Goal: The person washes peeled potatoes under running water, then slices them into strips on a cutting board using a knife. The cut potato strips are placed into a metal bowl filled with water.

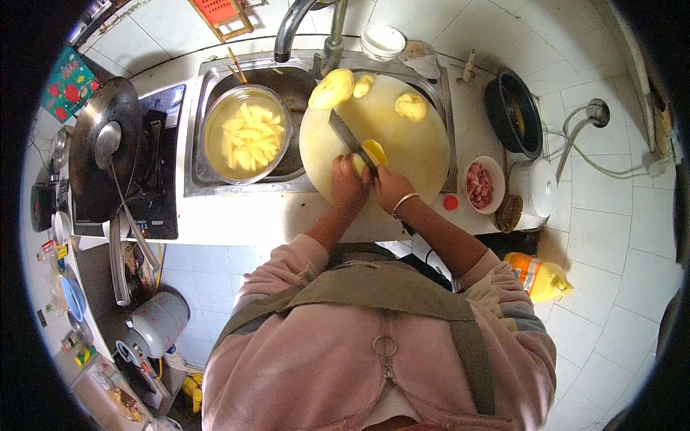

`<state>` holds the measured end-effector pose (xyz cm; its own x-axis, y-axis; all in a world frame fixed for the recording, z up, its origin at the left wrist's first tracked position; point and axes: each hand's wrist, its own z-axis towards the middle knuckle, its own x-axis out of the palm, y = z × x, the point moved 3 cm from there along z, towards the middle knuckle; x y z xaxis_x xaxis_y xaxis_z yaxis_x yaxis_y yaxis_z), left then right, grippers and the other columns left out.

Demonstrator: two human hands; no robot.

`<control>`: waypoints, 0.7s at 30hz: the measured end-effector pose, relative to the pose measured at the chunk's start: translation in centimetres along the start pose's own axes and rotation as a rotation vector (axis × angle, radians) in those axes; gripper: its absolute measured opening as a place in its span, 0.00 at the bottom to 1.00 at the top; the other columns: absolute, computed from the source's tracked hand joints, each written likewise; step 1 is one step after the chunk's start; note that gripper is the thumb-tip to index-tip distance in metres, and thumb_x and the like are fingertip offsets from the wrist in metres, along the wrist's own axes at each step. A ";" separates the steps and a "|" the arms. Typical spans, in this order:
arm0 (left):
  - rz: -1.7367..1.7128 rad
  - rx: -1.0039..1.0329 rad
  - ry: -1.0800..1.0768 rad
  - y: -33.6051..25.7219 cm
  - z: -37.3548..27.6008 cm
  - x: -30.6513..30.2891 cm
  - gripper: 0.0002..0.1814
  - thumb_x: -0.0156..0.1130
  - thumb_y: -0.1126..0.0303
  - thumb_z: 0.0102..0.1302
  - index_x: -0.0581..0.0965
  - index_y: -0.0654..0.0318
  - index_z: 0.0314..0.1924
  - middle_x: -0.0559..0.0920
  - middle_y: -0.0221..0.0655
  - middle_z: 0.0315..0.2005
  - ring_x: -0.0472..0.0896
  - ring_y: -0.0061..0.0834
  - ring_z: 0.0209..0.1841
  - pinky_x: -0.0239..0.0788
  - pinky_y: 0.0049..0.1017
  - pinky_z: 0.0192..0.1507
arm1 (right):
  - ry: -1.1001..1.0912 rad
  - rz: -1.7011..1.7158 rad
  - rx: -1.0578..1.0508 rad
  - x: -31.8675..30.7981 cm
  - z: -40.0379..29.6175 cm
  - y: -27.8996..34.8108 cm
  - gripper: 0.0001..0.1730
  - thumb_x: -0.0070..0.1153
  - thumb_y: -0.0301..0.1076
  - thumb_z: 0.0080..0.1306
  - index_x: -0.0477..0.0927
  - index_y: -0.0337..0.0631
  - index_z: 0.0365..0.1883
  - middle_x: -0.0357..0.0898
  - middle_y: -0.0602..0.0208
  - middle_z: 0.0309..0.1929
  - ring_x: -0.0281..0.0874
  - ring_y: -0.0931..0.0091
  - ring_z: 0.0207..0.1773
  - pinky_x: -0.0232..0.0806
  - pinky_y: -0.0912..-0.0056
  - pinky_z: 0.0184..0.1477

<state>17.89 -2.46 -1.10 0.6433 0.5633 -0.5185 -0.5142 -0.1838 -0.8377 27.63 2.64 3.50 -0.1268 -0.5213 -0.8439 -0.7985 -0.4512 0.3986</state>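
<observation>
On a round cutting board (pixel 415 145) laid over the right sink basin, my left hand (pixel 350 184) grips a peeled potato piece (pixel 358 163). My right hand (pixel 392 187) is closed around the handle end of a kitchen knife (pixel 347 134), whose blade stands against the potato. A cut yellow slice (pixel 375 152) lies at the blade's right side. Several peeled potatoes rest at the board's far edge: a large one (pixel 332 89), a small one (pixel 364 85) and a rounded one (pixel 411 106). To the left, a metal bowl (pixel 287 134) holds potato strips (pixel 253 137) in liquid.
A faucet (pixel 291 32) rises behind the board. At left, a wok (pixel 102 178) with a metal ladle (pixel 108 144) sits by the gas stove (pixel 161 199). At right are a bowl of raw meat (pixel 480 185), a red cap (pixel 450 202), a black basin (pixel 493 108) and a white lidded pot (pixel 542 188).
</observation>
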 end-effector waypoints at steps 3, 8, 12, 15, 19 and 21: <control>0.027 -0.040 -0.004 0.4 -0.1 0.4 0.25 0.57 0.68 0.52 0.62 0.70 0.49 0.66 0.53 0.43 0.67 0.51 0.46 0.60 0.40 0.47 | 0.017 0.028 0.000 -0.3 -0.1 0.2 0.12 0.41 0.35 0.59 0.63 0.36 0.36 0.72 0.43 0.26 0.71 0.50 0.31 0.62 0.49 0.36; 0.125 0.080 0.068 0.4 -0.5 0.7 0.26 0.59 0.65 0.51 0.64 0.71 0.48 0.67 0.51 0.43 0.70 0.49 0.41 0.64 0.38 0.43 | 0.081 -0.023 0.006 -1.8 -1.1 0.3 0.13 0.41 0.35 0.60 0.63 0.35 0.37 0.72 0.44 0.26 0.71 0.50 0.31 0.63 0.50 0.35; 0.151 0.128 -0.025 0.7 -0.8 0.9 0.25 0.59 0.64 0.52 0.65 0.69 0.46 0.68 0.50 0.43 0.70 0.50 0.41 0.64 0.39 0.42 | 0.095 -0.070 -0.013 -4.4 -2.8 0.1 0.13 0.41 0.35 0.60 0.63 0.34 0.37 0.72 0.44 0.24 0.71 0.50 0.29 0.63 0.50 0.34; 0.023 -0.043 0.003 0.9 -0.3 0.8 0.22 0.59 0.65 0.53 0.65 0.68 0.44 0.67 0.51 0.43 0.70 0.50 0.41 0.65 0.39 0.42 | 0.022 -0.037 -0.071 -7.3 -4.3 0.5 0.12 0.41 0.34 0.61 0.63 0.34 0.38 0.72 0.44 0.23 0.70 0.50 0.28 0.62 0.50 0.32; -0.069 0.007 -0.045 1.0 -0.4 0.5 0.16 0.57 0.68 0.55 0.65 0.67 0.40 0.67 0.51 0.41 0.70 0.50 0.39 0.64 0.38 0.41 | -0.025 -0.058 -0.077 -7.4 -5.6 0.4 0.13 0.39 0.35 0.62 0.62 0.34 0.38 0.71 0.46 0.21 0.71 0.51 0.26 0.63 0.49 0.31; -0.127 -0.010 -0.077 0.4 -0.2 0.2 0.14 0.56 0.69 0.56 0.64 0.68 0.38 0.67 0.50 0.39 0.70 0.49 0.37 0.64 0.38 0.39 | 0.017 -0.051 -0.081 -7.4 -6.0 0.5 0.12 0.39 0.35 0.62 0.62 0.35 0.37 0.71 0.46 0.21 0.72 0.51 0.26 0.63 0.49 0.31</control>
<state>17.92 -2.55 -1.64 0.6572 0.6429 -0.3933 -0.4253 -0.1145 -0.8978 31.69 1.96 12.06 -0.0768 -0.5077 -0.8581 -0.7534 -0.5342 0.3834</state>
